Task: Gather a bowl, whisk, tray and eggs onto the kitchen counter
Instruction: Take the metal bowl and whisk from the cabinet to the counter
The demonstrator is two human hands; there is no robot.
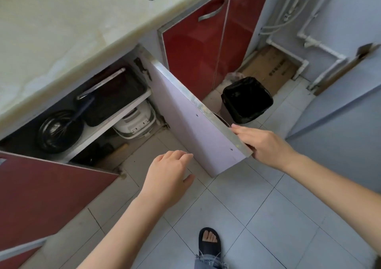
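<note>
Both doors of the cabinet under the pale counter (61, 33) stand open. On its upper shelf sits a dark metal bowl (51, 143) with a dark-handled whisk (79, 112) leaning in it. Right of the bowl lies a dark baking tray (115, 99). My right hand (261, 145) grips the outer edge of the open right door (185, 128), fingers curled behind it. In front of the cabinet opening, above the floor, my left hand (169, 176) hovers with relaxed fingers and holds nothing. No eggs are in view.
A white rice cooker (136, 122) stands on the cabinet floor below the shelf. The open red left door (45, 198) juts out at the lower left. A bin with a black liner (247, 99) stands right of the door. My sandalled foot (209, 242) is on the tiled floor.
</note>
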